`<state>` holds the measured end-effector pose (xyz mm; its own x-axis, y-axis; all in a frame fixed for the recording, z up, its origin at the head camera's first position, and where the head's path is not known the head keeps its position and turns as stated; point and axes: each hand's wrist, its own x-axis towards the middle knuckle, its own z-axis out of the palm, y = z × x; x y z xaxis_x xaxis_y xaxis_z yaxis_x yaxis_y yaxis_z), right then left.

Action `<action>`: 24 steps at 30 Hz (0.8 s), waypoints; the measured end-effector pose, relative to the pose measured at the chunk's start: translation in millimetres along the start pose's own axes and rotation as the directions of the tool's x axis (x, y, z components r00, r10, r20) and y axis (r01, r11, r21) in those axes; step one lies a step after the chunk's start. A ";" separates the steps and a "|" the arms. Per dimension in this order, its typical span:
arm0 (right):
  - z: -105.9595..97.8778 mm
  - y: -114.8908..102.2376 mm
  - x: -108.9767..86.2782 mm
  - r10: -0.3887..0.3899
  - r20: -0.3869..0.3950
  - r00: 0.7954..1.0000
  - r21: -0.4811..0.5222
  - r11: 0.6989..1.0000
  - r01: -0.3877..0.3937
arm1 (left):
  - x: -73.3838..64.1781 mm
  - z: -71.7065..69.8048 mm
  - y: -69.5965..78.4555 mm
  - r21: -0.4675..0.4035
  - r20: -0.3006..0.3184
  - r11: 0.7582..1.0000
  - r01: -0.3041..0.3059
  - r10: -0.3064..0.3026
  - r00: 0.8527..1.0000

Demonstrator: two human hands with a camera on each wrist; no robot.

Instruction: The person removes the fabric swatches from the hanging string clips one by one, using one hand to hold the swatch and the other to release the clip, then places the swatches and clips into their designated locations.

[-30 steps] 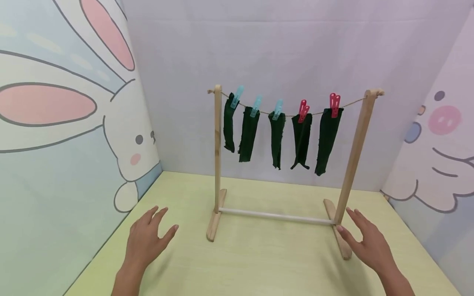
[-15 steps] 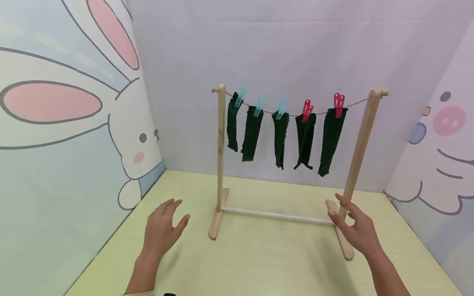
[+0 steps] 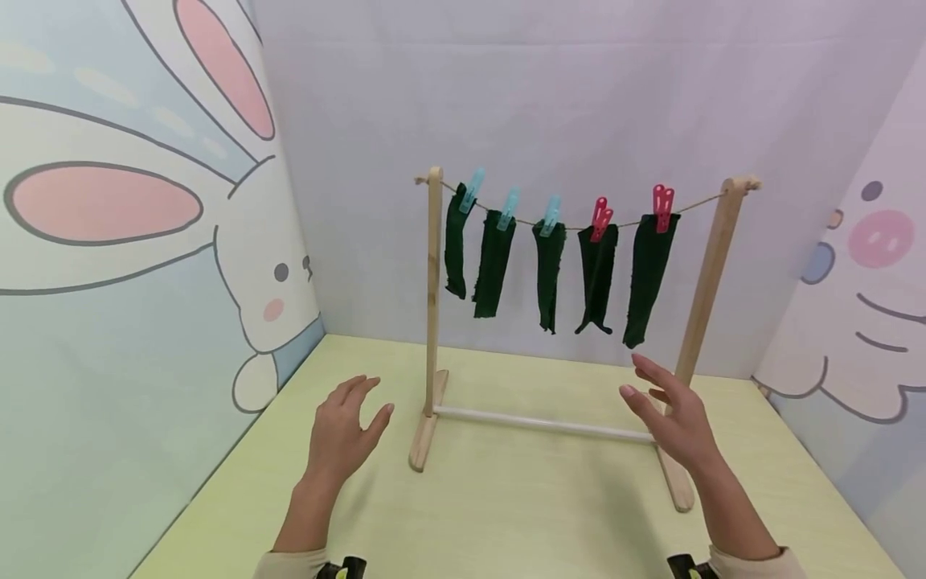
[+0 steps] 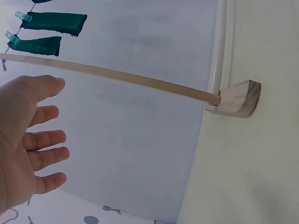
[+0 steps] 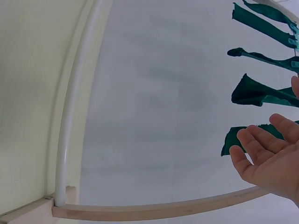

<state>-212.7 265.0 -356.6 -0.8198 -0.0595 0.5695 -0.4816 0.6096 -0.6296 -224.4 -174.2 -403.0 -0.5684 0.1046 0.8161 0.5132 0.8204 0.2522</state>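
Several dark green cloth strips (image 3: 496, 269) hang from a thin cord (image 3: 702, 203) strung across a wooden rack. Light blue clothespins (image 3: 552, 215) grip the left strips, while red clothespins (image 3: 662, 207) grip the two at the right. My left hand (image 3: 343, 434) is in the air left of the rack's left post (image 3: 433, 297), fingers loosely bent and holding nothing. Near the right post (image 3: 712, 281), my right hand (image 3: 676, 418) is raised below the rightmost strip, also holding nothing. In the right wrist view its fingers (image 5: 252, 144) overlap that strip; contact cannot be told.
The rack's wooden feet (image 3: 423, 442) stand on a pale yellow table (image 3: 521, 515), joined by a white rod (image 3: 542, 422). A plain light wall (image 3: 550, 96) rises behind. Side panels with a cartoon rabbit (image 3: 260, 265) and pig (image 3: 878, 239) flank the table.
Both hands have moved forward and inward toward the rack, the right one rising in front of its post. The head view has shifted slightly. The hanging strips stay in place.
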 end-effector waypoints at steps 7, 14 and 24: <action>4.9 -3.8 10.3 -0.034 0.014 0.999 0.031 0.999 0.034 | 12.0 5.5 9.6 -0.034 0.029 0.999 0.039 -0.038 0.999; 11.5 -12.4 21.2 -0.053 0.030 0.998 0.066 0.997 0.051 | 24.9 8.4 17.1 -0.063 0.037 0.997 0.049 -0.047 0.998; 22.4 -21.7 37.3 -0.096 0.033 0.995 0.042 0.995 0.095 | 41.3 9.2 28.9 -0.128 0.032 0.987 0.093 -0.089 0.995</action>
<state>-239.8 231.9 -333.5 -0.7793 -0.1440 0.6098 -0.5699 0.5676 -0.5943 -239.0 -141.0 -366.8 -0.6324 0.0493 0.7731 0.5362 0.7480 0.3910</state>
